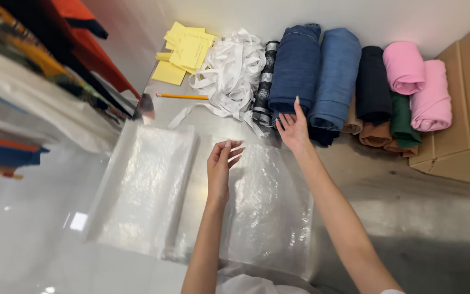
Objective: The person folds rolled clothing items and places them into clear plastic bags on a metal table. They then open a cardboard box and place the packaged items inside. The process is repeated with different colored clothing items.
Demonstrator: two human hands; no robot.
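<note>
the pale glossy counter [28, 228] carries everything here, with a cardboard box [469, 109] at its far right edge. lying flat across the near middle are two clear plastic bags [267, 207], side by side, their long axes running away from the person. beyond them a row of rolled garments lines the wall, and the dark blue denim roll [296, 65] at its left end lies with its long axis pointing away too, its near end facing the person. the right hand [294, 130] is the nearer one: open, fingers spread, fingertips touching that near end, nothing gripped. the left hand [221, 166] hovers open over the bags, fingers loosely curled, empty, short of the roll. smaller things sit far left: a heap of white ribbon [229, 73], yellow paper slips [183, 51], a pencil [180, 96].
</note>
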